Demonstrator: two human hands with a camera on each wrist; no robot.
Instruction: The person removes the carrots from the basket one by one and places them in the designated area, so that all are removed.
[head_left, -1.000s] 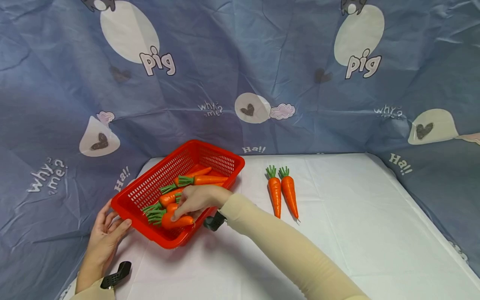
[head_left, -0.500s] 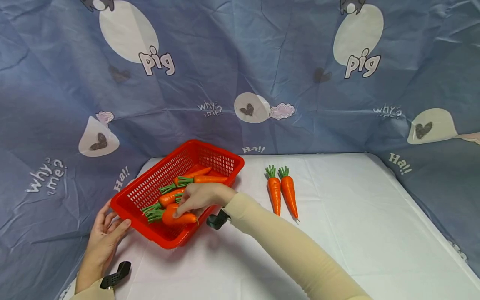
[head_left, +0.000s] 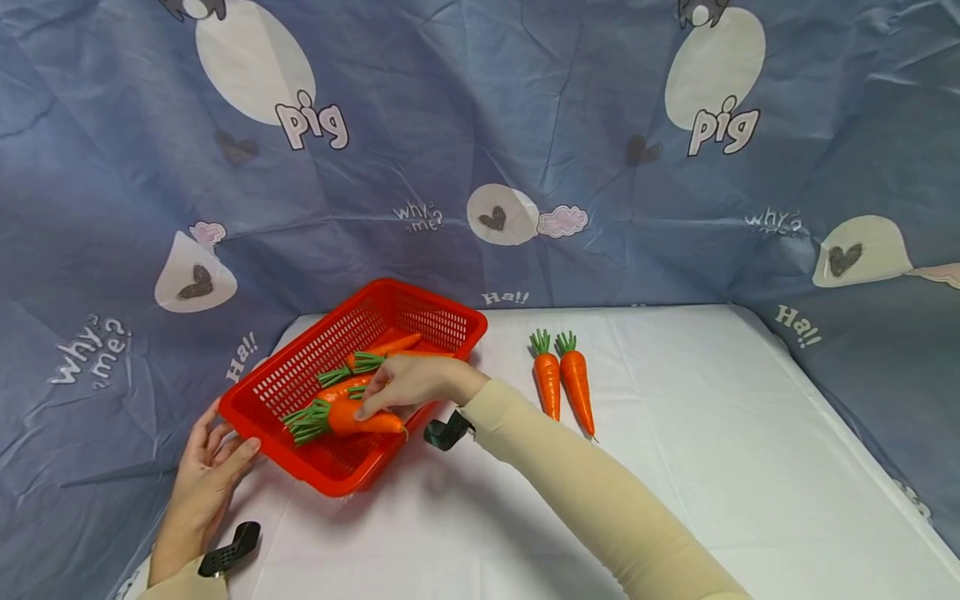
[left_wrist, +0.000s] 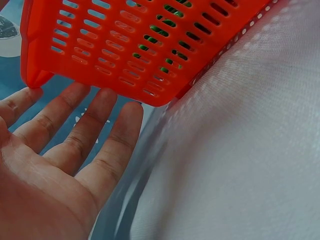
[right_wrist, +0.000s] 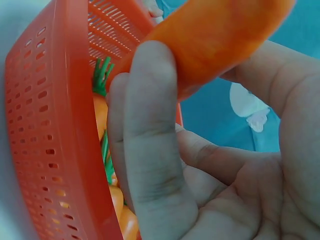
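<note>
My right hand (head_left: 412, 382) pinches an orange carrot (head_left: 343, 418) with a green stub top, lifted in the front part of the red basket (head_left: 279, 450). In the right wrist view, thumb and fingers close round the carrot's body (right_wrist: 220, 42) beside the basket wall (right_wrist: 45, 115). My left hand (head_left: 204, 487) rests against the basket's near left corner. In the left wrist view its fingers (left_wrist: 107, 155) are spread and nearly straight, fingertips at the slotted outer wall. Several other carrots (head_left: 401, 343) lie in the basket, partly hidden by my right hand.
Two carrots (head_left: 576, 383) lie side by side on the white tablecloth (head_left: 697, 433), to the right of the basket. A blue printed curtain (head_left: 622, 267) hangs right behind the table. My right sleeve (head_left: 570, 483) crosses over the front of the cloth.
My right hand has moved a little up and to the right, raising the carrot, which now lies straighter across the basket's front. The left hand and basket stay put.
</note>
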